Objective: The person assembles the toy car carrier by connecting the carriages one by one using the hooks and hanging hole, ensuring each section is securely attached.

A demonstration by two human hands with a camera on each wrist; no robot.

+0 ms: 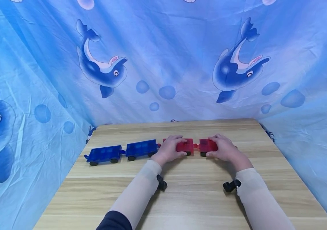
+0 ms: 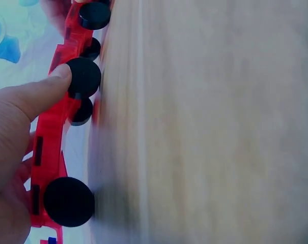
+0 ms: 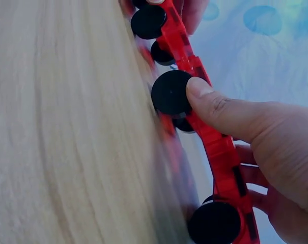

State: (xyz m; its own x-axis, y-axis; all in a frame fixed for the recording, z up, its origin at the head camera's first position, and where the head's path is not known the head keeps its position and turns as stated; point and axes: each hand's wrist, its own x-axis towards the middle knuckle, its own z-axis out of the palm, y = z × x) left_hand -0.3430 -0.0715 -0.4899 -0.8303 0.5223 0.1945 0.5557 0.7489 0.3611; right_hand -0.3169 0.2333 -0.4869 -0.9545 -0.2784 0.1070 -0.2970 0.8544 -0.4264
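Note:
Near the back of the table, my left hand [image 1: 171,148] grips a red toy train car [image 1: 185,147] from above. In the left wrist view its thumb [image 2: 47,91] lies along the side by a black wheel [image 2: 84,78]. My right hand [image 1: 223,147] holds a second red toy train car [image 1: 207,145], its thumb [image 3: 220,109] beside a wheel in the right wrist view. A red coupling [image 1: 196,146] shows between the two red cars. Farther left stand two blue toy train cars, one [image 1: 141,148] next to the left hand and another [image 1: 105,153] behind it, in line.
The wooden table [image 1: 192,198] carries the whole row near its far edge. A blue dolphin-printed cloth [image 1: 163,57] hangs behind and along both sides. Each wrist wears a small black camera mount, one on the left [image 1: 161,183] and one on the right [image 1: 232,185].

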